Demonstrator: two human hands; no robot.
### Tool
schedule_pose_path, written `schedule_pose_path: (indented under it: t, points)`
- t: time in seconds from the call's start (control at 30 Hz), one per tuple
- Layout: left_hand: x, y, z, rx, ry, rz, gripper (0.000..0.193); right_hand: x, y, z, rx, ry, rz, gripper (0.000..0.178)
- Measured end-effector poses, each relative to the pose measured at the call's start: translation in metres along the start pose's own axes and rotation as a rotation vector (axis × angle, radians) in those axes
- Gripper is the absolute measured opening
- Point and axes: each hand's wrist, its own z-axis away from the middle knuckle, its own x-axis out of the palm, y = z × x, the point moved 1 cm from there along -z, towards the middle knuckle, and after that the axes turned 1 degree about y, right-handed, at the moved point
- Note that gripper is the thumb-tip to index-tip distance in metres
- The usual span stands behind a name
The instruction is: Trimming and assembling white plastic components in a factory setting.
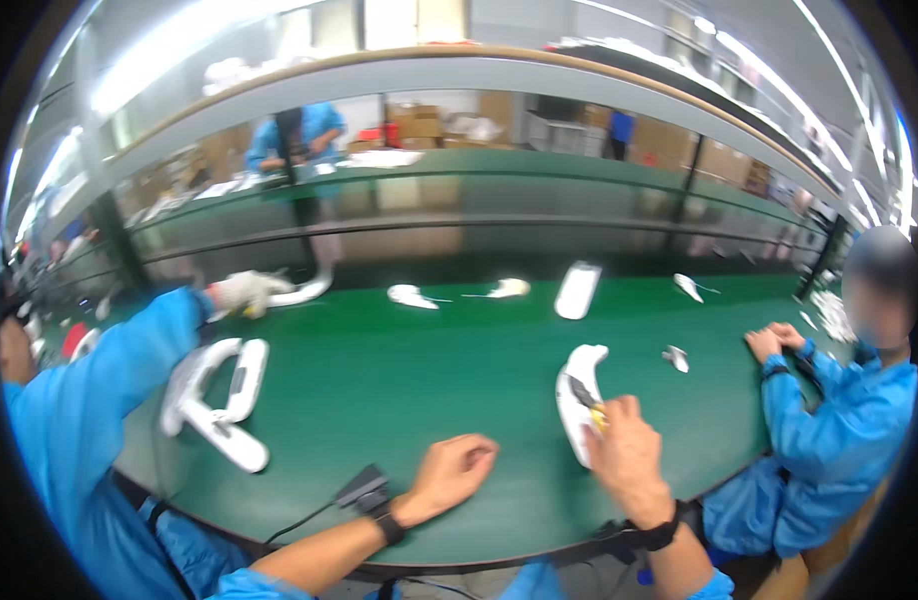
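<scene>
My right hand (627,448) is closed around a yellow-and-black hand tool (600,418), whose exact kind is blurred. The tool's dark end lies over a curved white plastic part (576,380) on the green table. The fingers also come up against that part's lower right edge. Further left, my left hand (451,478) rests on the table with its fingers curled in, and nothing shows in them. Just beside its wrist is a dark box-shaped device (363,488) with a cable.
White plastic parts (219,425) lie at the left, near a co-worker's gloved hand (247,293). Along the far side are a white oblong cover (578,290) and small wired pieces (413,296). A small grey-white piece (676,358) lies right. Another co-worker (829,400) sits there.
</scene>
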Motion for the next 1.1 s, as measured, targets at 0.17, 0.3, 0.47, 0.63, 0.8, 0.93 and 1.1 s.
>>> schedule_pose_path:
  t: [0.17,0.3,0.47,0.63,0.8,0.93,1.1]
  points:
    - [-0.007,-0.010,-0.019,-0.051,0.122,0.146,0.012,0.014,0.002,0.011,-0.082,-0.006,0.156,0.026]
    - [-0.016,-0.015,-0.018,-0.093,0.097,0.200,0.014,0.016,-0.002,0.006,-0.075,0.002,0.274,0.024]
    - [-0.020,-0.015,-0.015,-0.037,0.033,0.266,0.016,0.015,-0.009,0.006,-0.163,0.129,0.199,0.016]
    - [-0.009,0.009,0.027,-0.193,-0.238,0.853,0.046,0.008,-0.089,0.044,0.003,0.059,-0.329,0.019]
    - [-0.015,0.027,0.079,-0.397,0.061,1.076,0.031,0.003,-0.122,0.091,0.120,-0.032,-0.749,0.023]
    - [-0.028,0.041,0.141,-0.581,0.024,1.134,0.029,0.001,-0.093,0.107,0.216,-0.149,-1.165,0.028]
    - [-0.003,0.022,0.208,-0.639,0.026,1.007,0.031,-0.008,-0.115,0.102,0.033,-0.183,-1.269,0.028]
